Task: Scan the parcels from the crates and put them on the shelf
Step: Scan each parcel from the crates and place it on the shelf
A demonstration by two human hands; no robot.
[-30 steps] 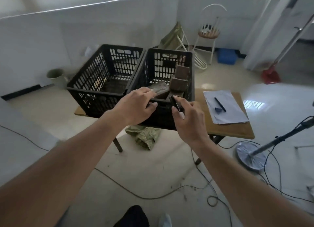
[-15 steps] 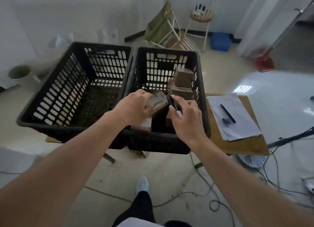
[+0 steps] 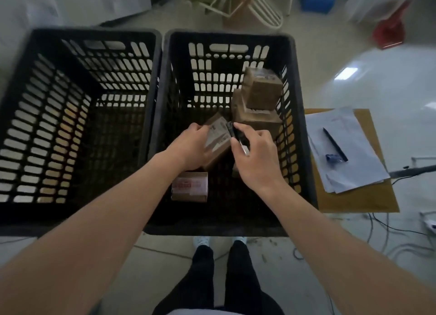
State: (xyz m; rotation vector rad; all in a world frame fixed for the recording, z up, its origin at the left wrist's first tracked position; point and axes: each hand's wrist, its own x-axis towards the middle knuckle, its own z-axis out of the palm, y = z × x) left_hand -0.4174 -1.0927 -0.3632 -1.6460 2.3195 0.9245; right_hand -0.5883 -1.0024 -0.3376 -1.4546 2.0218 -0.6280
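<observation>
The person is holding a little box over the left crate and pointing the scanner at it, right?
Not quite. The left hand holds the little box over the right crate, not the left crate, which looks empty. The right hand does point the scanner at it. The head view shows this.

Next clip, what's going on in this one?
A person stands over two black crates on a table. The left hand grips a small brown parcel held up inside the right crate, label facing up. The right hand holds a slim dark scanner against that label. More parcels remain in this crate: a stack at the far right and a labelled one on the bottom. The left crate shows no parcels. No shelf is in view.
</observation>
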